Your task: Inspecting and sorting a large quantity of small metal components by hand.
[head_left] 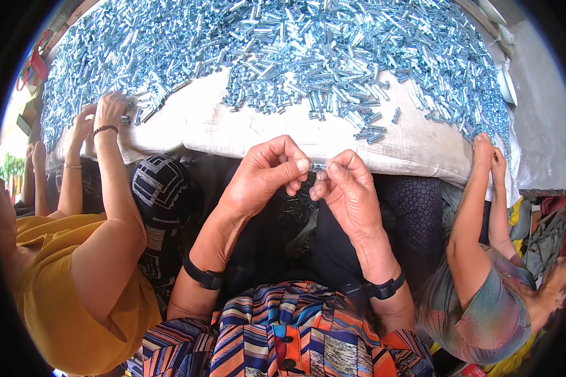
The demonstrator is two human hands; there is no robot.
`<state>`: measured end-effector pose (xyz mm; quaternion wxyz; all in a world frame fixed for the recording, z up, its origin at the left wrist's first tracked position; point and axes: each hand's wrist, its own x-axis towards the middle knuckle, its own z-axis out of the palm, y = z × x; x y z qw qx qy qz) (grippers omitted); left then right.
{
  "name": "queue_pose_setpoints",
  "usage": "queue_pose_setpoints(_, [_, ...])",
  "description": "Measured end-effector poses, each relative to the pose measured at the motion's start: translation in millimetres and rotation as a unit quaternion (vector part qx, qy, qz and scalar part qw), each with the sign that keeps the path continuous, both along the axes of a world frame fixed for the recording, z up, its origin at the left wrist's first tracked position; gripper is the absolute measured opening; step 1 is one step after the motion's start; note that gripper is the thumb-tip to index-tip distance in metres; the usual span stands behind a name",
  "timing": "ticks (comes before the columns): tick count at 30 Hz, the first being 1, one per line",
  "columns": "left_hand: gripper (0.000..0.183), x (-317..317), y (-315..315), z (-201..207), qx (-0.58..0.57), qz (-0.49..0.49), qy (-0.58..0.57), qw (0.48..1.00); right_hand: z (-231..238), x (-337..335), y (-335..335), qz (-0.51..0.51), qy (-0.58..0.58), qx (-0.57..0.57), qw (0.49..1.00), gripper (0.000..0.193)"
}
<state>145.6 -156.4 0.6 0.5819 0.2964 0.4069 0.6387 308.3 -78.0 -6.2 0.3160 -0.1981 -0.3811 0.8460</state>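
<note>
Just off the near edge of the cloth-covered table, my left hand (261, 176) and my right hand (352, 198) meet fingertip to fingertip. Between them is a small silvery metal sleeve (318, 168), pinched at its left end by my left thumb and fingers and at its right end by my right ones. Most of it is hidden by the fingertips. A wide heap of similar bluish-silver metal sleeves (333, 44) covers the table beyond. A few loose sleeves (370, 134) lie close to the near edge, right of my hands.
Pale woven cloth (195, 119) covers the table and hangs over its near edge. At left, a person in a mustard top (75, 295) works with both hands at the heap. Another person in a multicoloured top (484, 308) sits at right, hands at the table edge.
</note>
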Motion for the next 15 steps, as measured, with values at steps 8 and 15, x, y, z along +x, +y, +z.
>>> queue_pose_setpoints(8, [0.01,5.8,-1.9,-4.3,0.002,0.046,-0.004,0.999,-2.8,-6.9,-4.4,0.001,0.034,-0.039,0.999,0.01])
queue_pose_setpoints(15, [0.008,6.7,-5.5,-8.3,0.012,0.024,-0.128,0.991,-3.9,-3.9,-3.1,0.028,0.073,-0.068,0.995,0.005])
